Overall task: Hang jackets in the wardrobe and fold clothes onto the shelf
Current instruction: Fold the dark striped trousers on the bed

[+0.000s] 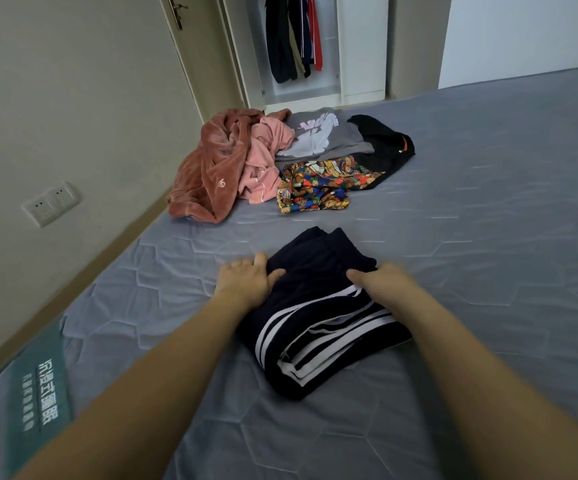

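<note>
A folded navy garment with white stripes (318, 313) lies on the grey mattress (471, 237) in front of me. My left hand (246, 280) holds its left edge, thumb on top of the cloth. My right hand (381, 282) holds its right side, thumb on the cloth and fingers tucked out of sight. Farther back lies a heap of unfolded clothes: a rust plush jacket (207, 171), a pink garment (263, 157), a grey printed sweatshirt (318, 135), a bear-print piece (322, 183) and a black garment (384, 147). The open wardrobe (360, 46) stands beyond, with dark and red clothes hanging (294, 36).
A beige wall with a double socket (51, 202) runs along the left of the mattress. The wardrobe door with a handle (178, 12) stands open at the top left. A green label (39, 403) is on the mattress's near left corner.
</note>
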